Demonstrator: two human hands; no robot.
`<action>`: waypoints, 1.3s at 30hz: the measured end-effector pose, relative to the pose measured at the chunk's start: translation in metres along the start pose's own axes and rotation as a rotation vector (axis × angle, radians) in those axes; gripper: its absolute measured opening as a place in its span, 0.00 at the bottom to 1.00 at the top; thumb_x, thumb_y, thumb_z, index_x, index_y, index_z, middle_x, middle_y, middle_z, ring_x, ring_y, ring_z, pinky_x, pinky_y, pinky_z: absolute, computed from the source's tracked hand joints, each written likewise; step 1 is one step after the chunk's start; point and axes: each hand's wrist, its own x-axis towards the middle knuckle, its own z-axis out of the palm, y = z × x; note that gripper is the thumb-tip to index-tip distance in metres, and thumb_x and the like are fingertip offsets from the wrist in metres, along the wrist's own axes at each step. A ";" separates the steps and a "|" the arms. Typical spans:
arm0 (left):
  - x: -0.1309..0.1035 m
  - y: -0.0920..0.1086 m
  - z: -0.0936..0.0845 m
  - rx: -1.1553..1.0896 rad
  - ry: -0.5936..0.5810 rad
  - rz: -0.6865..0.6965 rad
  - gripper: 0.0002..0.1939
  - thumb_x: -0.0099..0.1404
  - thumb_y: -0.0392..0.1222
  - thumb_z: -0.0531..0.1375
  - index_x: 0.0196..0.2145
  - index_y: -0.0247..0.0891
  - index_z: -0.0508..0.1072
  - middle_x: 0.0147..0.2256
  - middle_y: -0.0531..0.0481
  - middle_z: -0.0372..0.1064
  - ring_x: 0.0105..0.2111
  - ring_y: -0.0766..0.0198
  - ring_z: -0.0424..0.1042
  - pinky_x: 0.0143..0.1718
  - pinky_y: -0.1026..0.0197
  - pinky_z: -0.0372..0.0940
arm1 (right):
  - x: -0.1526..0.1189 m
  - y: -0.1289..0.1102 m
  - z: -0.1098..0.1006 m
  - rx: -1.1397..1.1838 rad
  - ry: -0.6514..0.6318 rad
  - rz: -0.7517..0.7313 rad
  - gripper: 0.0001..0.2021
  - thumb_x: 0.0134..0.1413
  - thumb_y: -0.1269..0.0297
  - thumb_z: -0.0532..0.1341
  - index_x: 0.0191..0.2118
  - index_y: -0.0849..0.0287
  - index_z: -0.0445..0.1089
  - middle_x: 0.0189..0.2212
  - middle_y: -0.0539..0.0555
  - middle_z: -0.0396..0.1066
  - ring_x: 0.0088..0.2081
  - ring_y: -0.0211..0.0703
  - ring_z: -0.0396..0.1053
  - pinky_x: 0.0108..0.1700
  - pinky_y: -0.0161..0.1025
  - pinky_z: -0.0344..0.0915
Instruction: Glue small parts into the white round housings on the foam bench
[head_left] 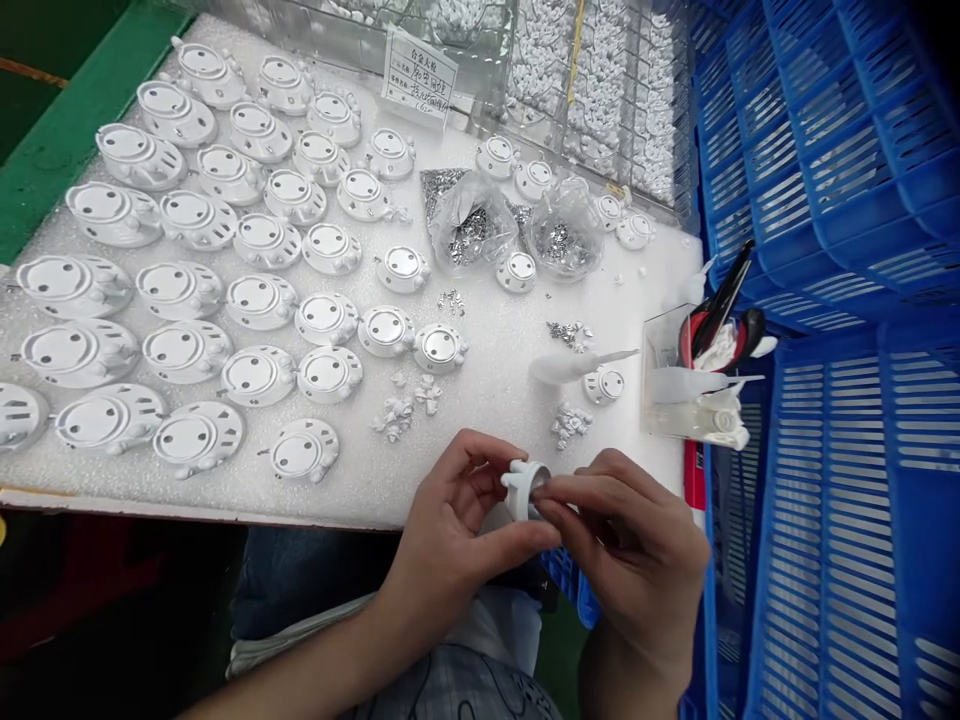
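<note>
White and round, the small part (524, 489) has stubby bumps outside.

Thirty-six white round pieces (199, 442) are lying on the board (480, 385), as near as the crowded, edge-cut view is allowing; one held white piece (519, 492) is making thirty-seven. Two clear bags (471, 225) are holding metal bits. One paper label (418, 80) and one clear holder (660, 412) are also showing.
</note>
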 end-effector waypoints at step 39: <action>0.001 0.003 0.001 0.088 -0.009 0.108 0.21 0.50 0.47 0.80 0.37 0.42 0.77 0.32 0.53 0.73 0.30 0.65 0.70 0.33 0.66 0.66 | 0.003 0.012 -0.030 0.779 0.550 0.186 0.22 0.74 0.57 0.55 0.25 0.55 0.57 0.20 0.42 0.41 0.15 0.31 0.40 0.14 0.32 0.41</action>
